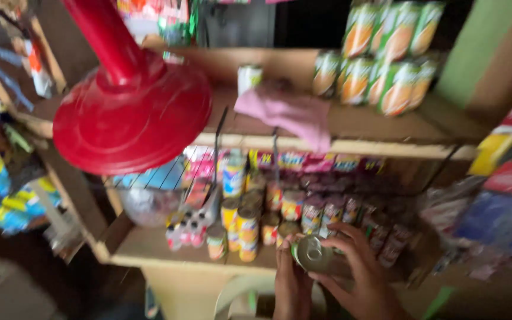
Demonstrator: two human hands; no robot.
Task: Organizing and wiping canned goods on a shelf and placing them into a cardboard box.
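Nearest, the right hand (pixel 360 269) and the left hand (pixel 288 278) are both closed around a small round metal tin with a silver lid (pixel 314 253), held tilted at the front edge of the lower wooden shelf (pixel 149 249); it is not standing among the others, so judged from this the tin is in hand, not placed; just behind, a crowded cluster of small tins with bright labels (pixel 256 216) fills the shelf; further back, a crumpled pink cloth (pixel 288 112) lies on the upper shelf beside stacked green-and-orange drink cartons (pixel 380 59); a red plastic dome-shaped fan base (pixel 131 112) looms at left; all blurred.
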